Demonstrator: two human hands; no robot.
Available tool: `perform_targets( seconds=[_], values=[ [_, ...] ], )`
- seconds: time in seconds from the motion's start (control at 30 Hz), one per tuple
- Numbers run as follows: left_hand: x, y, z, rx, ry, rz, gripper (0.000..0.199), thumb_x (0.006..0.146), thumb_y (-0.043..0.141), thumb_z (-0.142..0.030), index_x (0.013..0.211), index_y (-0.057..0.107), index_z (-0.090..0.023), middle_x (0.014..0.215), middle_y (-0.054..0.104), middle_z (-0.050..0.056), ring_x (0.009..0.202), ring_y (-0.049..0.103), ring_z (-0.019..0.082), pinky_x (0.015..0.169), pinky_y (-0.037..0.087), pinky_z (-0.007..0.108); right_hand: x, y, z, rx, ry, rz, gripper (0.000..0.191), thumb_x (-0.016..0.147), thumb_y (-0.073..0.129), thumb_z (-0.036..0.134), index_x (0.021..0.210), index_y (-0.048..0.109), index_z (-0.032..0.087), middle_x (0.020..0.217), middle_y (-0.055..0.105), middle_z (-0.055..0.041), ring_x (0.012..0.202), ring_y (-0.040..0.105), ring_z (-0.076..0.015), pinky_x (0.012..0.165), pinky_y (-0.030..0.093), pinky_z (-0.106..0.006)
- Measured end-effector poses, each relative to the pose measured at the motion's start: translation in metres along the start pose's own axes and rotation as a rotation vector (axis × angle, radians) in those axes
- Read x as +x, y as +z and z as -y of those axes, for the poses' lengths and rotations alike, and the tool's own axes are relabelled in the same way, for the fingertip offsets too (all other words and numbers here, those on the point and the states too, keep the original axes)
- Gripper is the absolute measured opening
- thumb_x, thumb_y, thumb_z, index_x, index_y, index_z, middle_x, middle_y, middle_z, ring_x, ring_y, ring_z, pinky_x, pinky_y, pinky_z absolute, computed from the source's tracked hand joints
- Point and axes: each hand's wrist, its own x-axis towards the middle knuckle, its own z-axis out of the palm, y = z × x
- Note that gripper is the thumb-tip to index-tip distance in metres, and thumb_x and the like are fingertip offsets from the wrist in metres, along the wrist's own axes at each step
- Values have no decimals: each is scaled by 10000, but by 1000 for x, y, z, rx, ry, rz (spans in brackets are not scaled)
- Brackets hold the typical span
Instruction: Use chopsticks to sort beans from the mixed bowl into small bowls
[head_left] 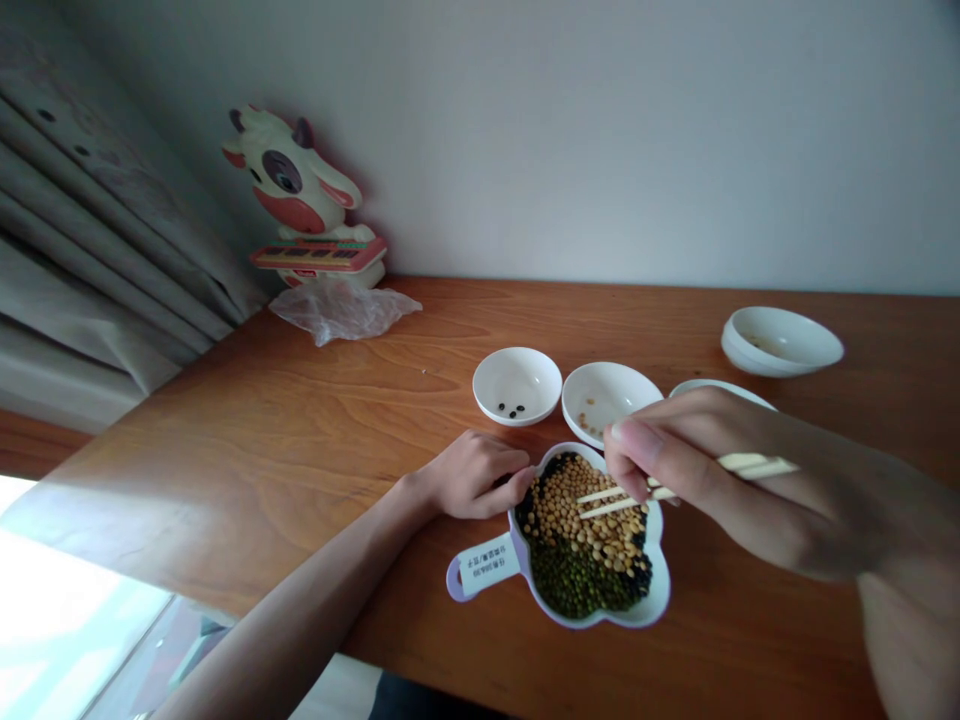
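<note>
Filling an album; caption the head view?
Right hand works chopsticks over mixed beans while the left hand touches their dish.

Handle label [486, 563]: Chinese, perhaps "38&39"; toy logo [304, 273] blurred.

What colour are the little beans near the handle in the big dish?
The beans are green, seen best in the head view.

We've 1 view, from the wearer's head: it faces fwd & down across the tabletop [337, 420], w/ the wall [637, 150] on the far side & curtain [82, 280] at left. We're fairly close above the dish [656, 600], well back from the wall.
</note>
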Motion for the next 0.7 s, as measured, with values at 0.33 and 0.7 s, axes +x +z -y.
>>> perform_targets(
  seconds=[0.33,0.7],
  values=[
    [-2,2,2,13,-17,9,423,1169,375,-360,786,488,-217,738,636,32,633,563,161,643,434,319,3,5,-11,133,-23,79,583,1198,339,500,786,611,190,619,530,18,548,496,-116,555,352,-323],
    [-2,0,-1,30,-28,11,431,1166,376,-359,783,513,-217,733,633,28,624,556,159,634,439,310,0,-1,-12,16,-170,-79,579,1191,383,389,697,621,204,591,597,3,531,514,-136,587,345,-360]
  ],
)
